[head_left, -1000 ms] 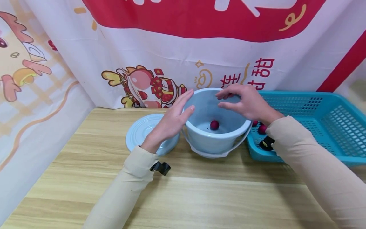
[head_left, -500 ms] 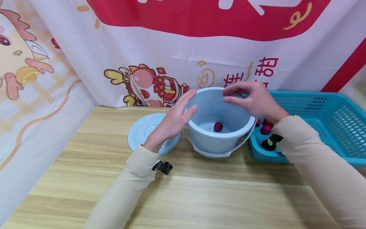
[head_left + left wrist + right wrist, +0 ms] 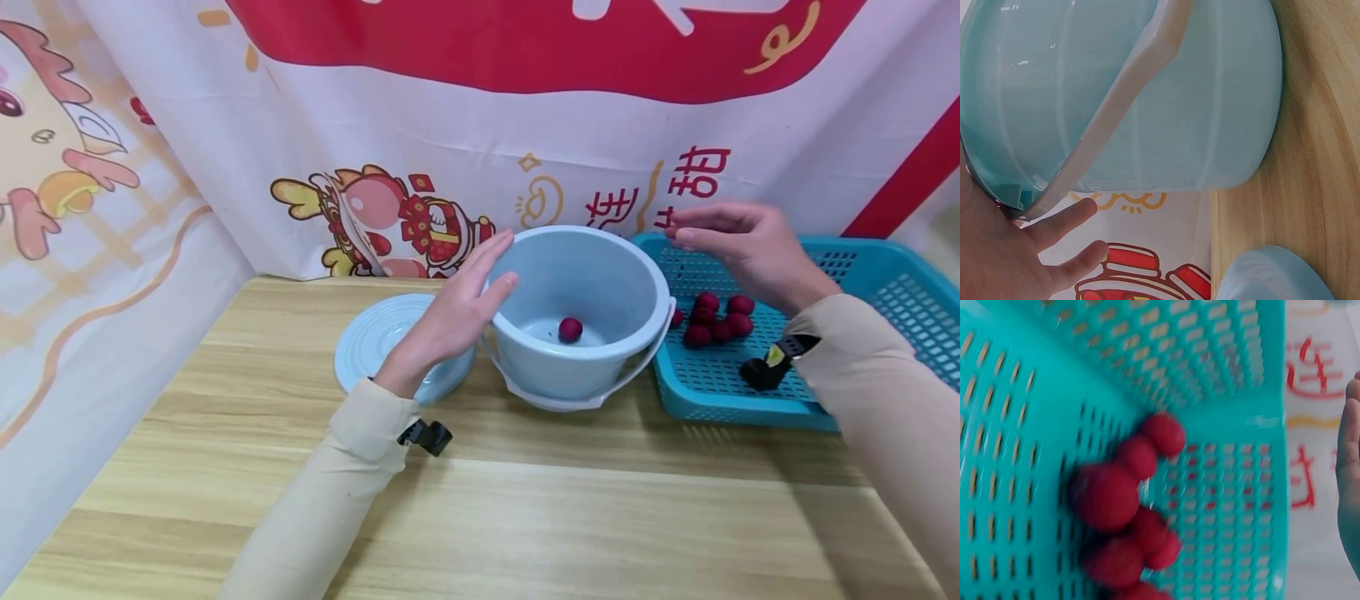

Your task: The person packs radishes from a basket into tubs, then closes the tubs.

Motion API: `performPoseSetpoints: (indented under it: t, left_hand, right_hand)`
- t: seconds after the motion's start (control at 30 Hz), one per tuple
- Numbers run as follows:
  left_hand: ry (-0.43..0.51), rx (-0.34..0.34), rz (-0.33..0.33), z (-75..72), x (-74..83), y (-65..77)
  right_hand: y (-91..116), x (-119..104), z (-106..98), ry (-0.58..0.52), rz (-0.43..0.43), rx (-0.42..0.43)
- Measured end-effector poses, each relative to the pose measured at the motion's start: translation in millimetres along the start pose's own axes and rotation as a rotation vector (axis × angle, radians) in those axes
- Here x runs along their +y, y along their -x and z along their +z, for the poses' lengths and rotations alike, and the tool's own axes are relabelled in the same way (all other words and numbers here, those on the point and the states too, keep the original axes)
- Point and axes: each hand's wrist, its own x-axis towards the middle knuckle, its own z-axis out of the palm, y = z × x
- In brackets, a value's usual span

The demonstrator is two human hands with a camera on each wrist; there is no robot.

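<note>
My left hand [image 3: 457, 312] rests with straight fingers against the left rim of a light blue bucket [image 3: 577, 371]; in the left wrist view its fingers [image 3: 1063, 225] touch near the handle's [image 3: 1110, 119] pivot. On the bucket's floor lies one dark red, bayberry-like ball [image 3: 570, 329]. My right hand [image 3: 757, 250] hovers above the teal basket's [image 3: 705, 404] back left part, fingers extended and slightly bent, thumb below them. Several more dark red balls [image 3: 720, 321] cluster in the basket's left corner, under this hand. The right wrist view shows the balls [image 3: 1107, 497] close up, with the hand [image 3: 1349, 481] cut off at the right edge.
A light blue lid [image 3: 375, 342] lies on the wooden table [image 3: 540, 517] left of the bucket, partly behind my left hand. A printed white and red cloth [image 3: 450, 117] hangs right behind the bucket and basket.
My right hand has moved right, from over the bucket to over the basket, uncovering more of the balls there. The left hand stays at the bucket's rim.
</note>
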Motion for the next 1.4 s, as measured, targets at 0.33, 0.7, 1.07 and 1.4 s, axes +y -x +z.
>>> performPoseSetpoints:
  t: [0.33, 0.7, 1.07, 1.4]
  left_hand:
    - [0.007, -0.004, -0.004, 0.6, -1.0, -0.4]
    - [0.009, 0.001, -0.002, -0.6, -0.9, 1.1]
    - [0.009, 0.003, 0.002, -0.4, -1.3, -0.2]
    - [0.013, -0.007, -0.001, -0.3, -1.6, -0.6]
  right_hand:
    - [-2, 32, -22, 0.312, 0.197, -0.193]
    - [-11, 53, -18, 0.379, 0.242, -0.226]
    - [-12, 56, -15, 0.466, 0.253, -0.248]
    - [-15, 61, -12, 0.563, 0.223, -0.3]
